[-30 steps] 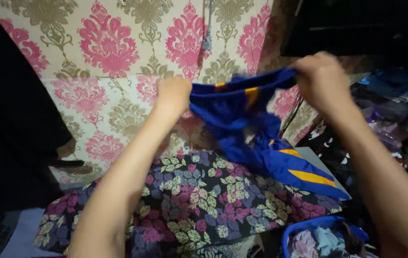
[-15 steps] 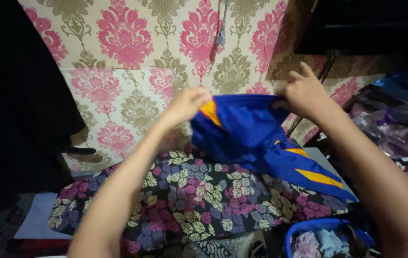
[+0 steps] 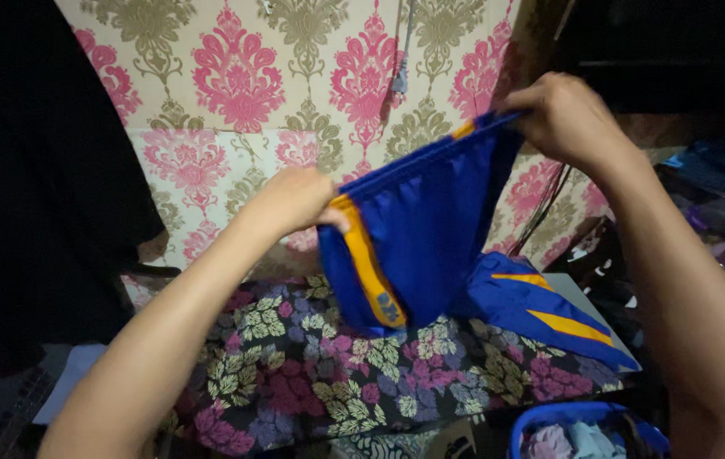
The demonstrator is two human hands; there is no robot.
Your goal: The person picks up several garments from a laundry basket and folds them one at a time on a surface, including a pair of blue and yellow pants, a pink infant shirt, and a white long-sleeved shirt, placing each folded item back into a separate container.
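A pair of blue shorts with orange side stripes (image 3: 430,229) hangs stretched between both hands in front of the patterned wall. My left hand (image 3: 294,197) grips the lower left end of the waistband, by an orange stripe. My right hand (image 3: 560,112) pinches the other end of the waistband, held higher and to the right. The rest of the garment, blue with orange stripes (image 3: 541,316), trails down onto a dark floral cloth (image 3: 337,374) that covers a flat surface below.
Cream wallpaper with pink and olive ornaments (image 3: 235,93) stands close behind. A black garment (image 3: 31,187) hangs at the left. A blue basket of clothes (image 3: 579,429) sits at the bottom right, with piled clothing and bags (image 3: 711,212) on the right.
The waistband has been pulled out wide: my right hand rose up and to the right, my left hand dropped lower, and the shorts now hang open and flat.
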